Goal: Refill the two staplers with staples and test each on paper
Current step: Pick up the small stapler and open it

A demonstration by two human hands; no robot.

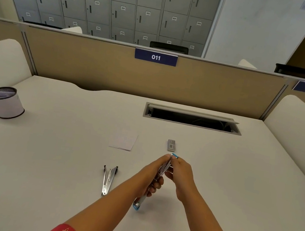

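Hands are gripping the blue stapler, left steadying its body, right pinching its top, apparently for loading.

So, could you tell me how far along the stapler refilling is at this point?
Nothing looks finished yet. The black stapler lies hinged open on the desk, untouched. In hand: the left hand grips the blue stapler while the right hand works at its far end. The staple box and the paper wait beyond; both tests remain.
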